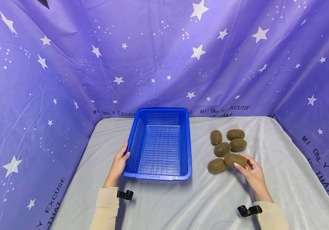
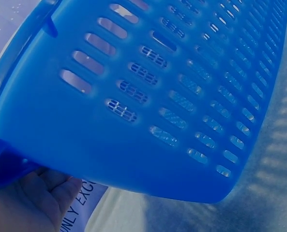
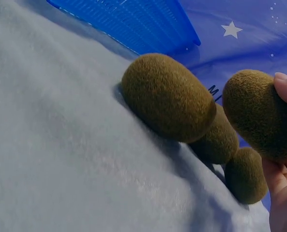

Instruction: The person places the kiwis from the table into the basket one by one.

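Note:
My left hand (image 1: 120,162) grips the left rim of a blue plastic basket (image 1: 189,143), whose slotted floor shows bare in the head view. In the left wrist view the fingers (image 2: 61,193) curl under the rim beside the perforated wall. Between thumb and fingers, my right hand (image 1: 253,174) holds a brown, fuzzy kiwi (image 1: 234,159). In the right wrist view this kiwi (image 3: 253,113) shows above the cloth, with the thumb on its upper side. Several other kiwis lie close by, one (image 1: 217,165) just left of the held one and another (image 1: 222,149) behind it.
A pale grey cloth (image 1: 164,204) covers the table. Further kiwis (image 1: 235,134) lie in a loose cluster right of the basket. Purple star-printed curtains (image 1: 158,64) stand behind the table and along both sides.

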Demonstrator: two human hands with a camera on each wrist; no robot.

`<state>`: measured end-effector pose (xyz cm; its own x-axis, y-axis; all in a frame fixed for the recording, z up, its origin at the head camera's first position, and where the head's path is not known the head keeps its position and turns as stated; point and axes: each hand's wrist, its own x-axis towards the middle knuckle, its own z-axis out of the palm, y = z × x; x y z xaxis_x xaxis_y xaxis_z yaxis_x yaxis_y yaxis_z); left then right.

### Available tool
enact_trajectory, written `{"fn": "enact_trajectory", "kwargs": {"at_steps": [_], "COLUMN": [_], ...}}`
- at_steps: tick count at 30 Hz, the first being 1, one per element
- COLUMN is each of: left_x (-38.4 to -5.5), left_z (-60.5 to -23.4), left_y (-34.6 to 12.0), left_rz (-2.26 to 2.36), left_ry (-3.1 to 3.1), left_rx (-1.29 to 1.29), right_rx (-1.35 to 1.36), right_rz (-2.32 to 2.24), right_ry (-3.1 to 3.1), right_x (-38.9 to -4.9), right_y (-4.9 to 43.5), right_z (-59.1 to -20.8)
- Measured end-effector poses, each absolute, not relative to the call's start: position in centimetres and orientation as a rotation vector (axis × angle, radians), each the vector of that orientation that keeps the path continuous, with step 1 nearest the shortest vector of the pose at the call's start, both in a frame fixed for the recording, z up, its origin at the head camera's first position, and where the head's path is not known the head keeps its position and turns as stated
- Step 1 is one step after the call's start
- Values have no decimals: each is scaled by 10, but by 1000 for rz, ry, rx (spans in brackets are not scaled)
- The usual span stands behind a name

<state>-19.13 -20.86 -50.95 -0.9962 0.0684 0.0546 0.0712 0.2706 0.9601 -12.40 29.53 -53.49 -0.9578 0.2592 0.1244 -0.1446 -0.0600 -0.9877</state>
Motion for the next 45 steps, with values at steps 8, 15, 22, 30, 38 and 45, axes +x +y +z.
{"fn": "enact_trajectory", "kwargs": {"at_steps": [8,15,22,30,38,45], "left_x": [-191,-191,-191,-190,-187,-178], "left_z": [-507,-507,-509,-508,-496,-475], "left_y": [-207,-207,-207,-207,-205,-198], "left_rz": [-1893,-1887,-1877,-1887,-1943,-1938], "left_ry": [-2495,-2495,-2512,-2515,-2524,-2538], "left_rx": [-140,-150,-132,-111,-91,-86], "right_rx": [-125,-124,-57,-27,3,42], "right_rz": [2071,2057,2025,2036,1980,2034], "right_ry": [-1977,-2019,-2088,-2086,-2157,-2108], "right_x": [-129,-133,-137,-141,-145,-148], "right_y": [290,279,269,256,244,230], "right_z": [-532,-526,-521,-517,-511,-501]}}
